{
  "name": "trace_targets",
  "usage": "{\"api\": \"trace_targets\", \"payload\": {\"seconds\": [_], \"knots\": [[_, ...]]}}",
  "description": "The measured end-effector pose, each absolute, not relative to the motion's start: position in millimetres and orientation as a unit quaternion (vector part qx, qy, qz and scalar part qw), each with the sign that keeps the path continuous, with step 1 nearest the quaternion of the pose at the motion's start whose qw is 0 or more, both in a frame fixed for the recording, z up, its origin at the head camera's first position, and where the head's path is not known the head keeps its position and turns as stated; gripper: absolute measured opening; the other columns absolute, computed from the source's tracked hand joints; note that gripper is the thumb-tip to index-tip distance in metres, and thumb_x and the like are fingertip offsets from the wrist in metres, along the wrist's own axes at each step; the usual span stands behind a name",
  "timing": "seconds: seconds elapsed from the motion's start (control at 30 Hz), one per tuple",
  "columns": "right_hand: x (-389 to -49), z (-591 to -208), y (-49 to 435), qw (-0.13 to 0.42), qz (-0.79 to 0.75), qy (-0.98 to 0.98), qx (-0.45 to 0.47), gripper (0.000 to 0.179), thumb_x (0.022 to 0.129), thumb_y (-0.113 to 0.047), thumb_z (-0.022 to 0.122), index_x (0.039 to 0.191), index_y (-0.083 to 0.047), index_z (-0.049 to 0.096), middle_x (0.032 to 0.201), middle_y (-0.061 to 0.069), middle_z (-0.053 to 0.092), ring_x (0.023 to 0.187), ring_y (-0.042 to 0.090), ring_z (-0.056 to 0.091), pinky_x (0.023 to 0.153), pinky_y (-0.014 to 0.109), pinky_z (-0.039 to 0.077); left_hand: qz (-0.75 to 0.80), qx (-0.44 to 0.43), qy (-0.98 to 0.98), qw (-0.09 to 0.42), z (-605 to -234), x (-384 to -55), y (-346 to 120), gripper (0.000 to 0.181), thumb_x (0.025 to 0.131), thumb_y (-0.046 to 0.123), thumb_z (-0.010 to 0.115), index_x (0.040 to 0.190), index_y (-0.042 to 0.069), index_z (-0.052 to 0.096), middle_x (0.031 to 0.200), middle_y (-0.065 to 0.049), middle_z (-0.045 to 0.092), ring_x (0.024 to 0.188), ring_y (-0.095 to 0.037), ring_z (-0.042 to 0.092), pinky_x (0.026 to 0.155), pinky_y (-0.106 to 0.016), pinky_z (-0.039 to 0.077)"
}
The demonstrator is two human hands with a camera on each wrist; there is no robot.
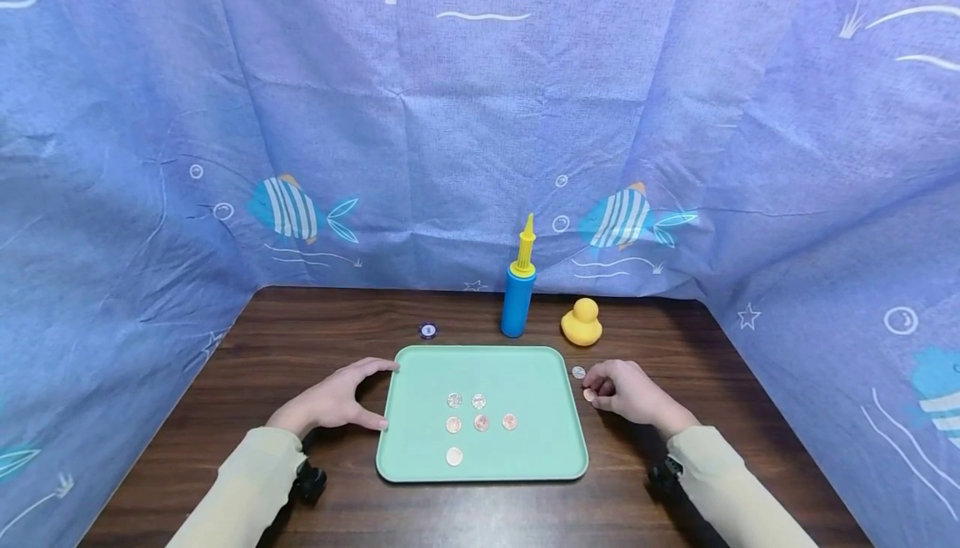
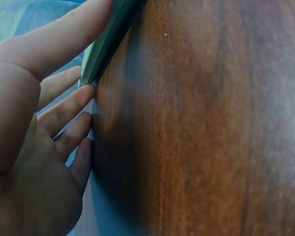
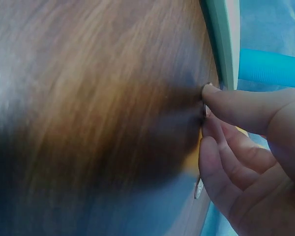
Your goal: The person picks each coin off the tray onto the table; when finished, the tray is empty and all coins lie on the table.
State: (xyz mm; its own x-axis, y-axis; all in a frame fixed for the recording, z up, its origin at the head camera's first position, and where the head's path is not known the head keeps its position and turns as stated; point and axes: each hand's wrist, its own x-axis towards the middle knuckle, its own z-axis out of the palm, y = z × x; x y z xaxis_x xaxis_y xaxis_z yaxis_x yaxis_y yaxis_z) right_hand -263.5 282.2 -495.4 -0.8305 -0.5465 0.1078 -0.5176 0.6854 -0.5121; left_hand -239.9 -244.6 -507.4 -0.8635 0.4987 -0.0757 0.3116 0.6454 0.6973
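A mint-green tray (image 1: 540, 448) lies on the table with several coins in it, among them a copper coin (image 1: 482, 423) and a silver coin (image 1: 478, 401). My left hand (image 1: 337, 398) spreads along the tray's left side, thumb and fingertips touching its rim, the other fingers extended below. Just off the tray's right edge, my right hand (image 1: 630, 394) pinches a copper coin (image 1: 588, 394) at the tabletop between thumb and fingers. Beside those fingertips lies another silver coin (image 1: 578, 372), also visible edge-on as a coin (image 3: 199, 188) in the right wrist view.
Behind the tray stand a blue and yellow hand pump (image 1: 517, 298) and a yellow rubber duck (image 1: 582, 323). A dark blue poker chip (image 1: 427, 330) lies at the back left. Blue fish-patterned cloth (image 1: 465, 156) surrounds the dark wooden table (image 1: 480, 515) on the back and sides.
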Motion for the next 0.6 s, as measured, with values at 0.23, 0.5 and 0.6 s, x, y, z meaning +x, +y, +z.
{"api": "trace_targets", "payload": {"seconds": [0.23,0.5,0.6], "knots": [[-266.3,-497.0,279.4,0.022,-0.265,0.924,-0.274,0.009,0.089,-0.005,0.083,0.093,-0.01,0.076,0.081,-0.008,0.072,0.071,0.001,0.064,0.065,0.024,0.054,0.355,0.228,0.897,0.13,-507.6,-239.9,-244.5,0.093,0.079,0.045,0.093,0.156,0.015,0.049,0.16,-0.013,0.045,0.15,-0.042,0.038,0.115,-0.066,0.035],[-267.3,-496.1,275.5,0.013,-0.266,0.924,-0.276,0.01,0.088,-0.005,0.083,0.09,-0.01,0.076,0.08,-0.007,0.071,0.069,0.001,0.063,0.065,0.026,0.054,0.356,0.226,0.897,0.129,-508.8,-240.6,-245.2,0.094,0.078,0.046,0.093,0.156,0.015,0.05,0.16,-0.013,0.046,0.149,-0.041,0.039,0.116,-0.065,0.035],[-267.6,-495.1,274.4,0.012,-0.265,0.923,-0.279,0.01,0.088,-0.004,0.083,0.09,-0.01,0.076,0.08,-0.006,0.072,0.069,0.002,0.064,0.066,0.028,0.056,0.354,0.225,0.899,0.129,-509.3,-241.1,-245.3,0.094,0.079,0.047,0.093,0.156,0.015,0.049,0.16,-0.012,0.046,0.149,-0.041,0.039,0.116,-0.064,0.035]]}}
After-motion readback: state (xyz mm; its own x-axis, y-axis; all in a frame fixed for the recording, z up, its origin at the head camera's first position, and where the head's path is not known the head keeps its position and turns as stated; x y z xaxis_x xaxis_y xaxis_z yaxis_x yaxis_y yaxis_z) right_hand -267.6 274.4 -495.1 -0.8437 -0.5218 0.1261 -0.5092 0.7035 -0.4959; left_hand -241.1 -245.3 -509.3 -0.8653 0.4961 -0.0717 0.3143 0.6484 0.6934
